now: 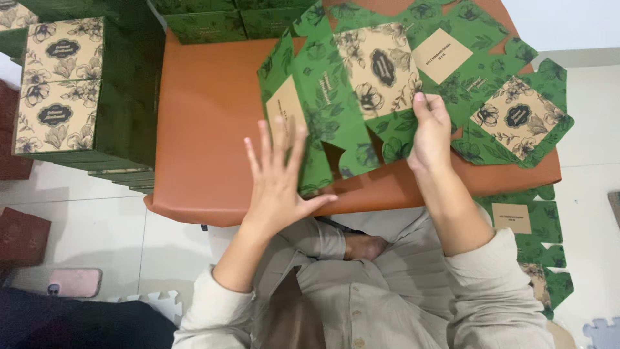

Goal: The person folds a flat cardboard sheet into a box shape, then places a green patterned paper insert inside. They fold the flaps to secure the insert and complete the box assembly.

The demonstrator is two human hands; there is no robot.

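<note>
Green box blank (342,97) — a flat die-cut card printed with dark leaves — lies half-folded on the brown desk (206,129), reaching from under my left fingertips to my right ones. My left hand (278,178) hovers over its near-left panel with all fingers spread wide and flat, holding nothing, seemingly placed to press that side down. My right hand (429,132) pinches the near edge of the middle panel, thumb on top and fingers beneath, so the card is lifted a little there and the fold can stand.

Just beyond my right fingers sits a tan rectangular panel with dark flowers and a dark oval badge at its centre; further past it, a plain tan square label. A smaller tan strip lies just past my left fingertips. To the right of my right hand another flat blank (516,116) rests on the desk corner, its tan flowered square turned like a diamond. More blanks (536,239) lie on the floor by my right elbow. Far left of my left fingers, finished boxes (61,84) are stacked — green sides, tan flowered faces.
</note>
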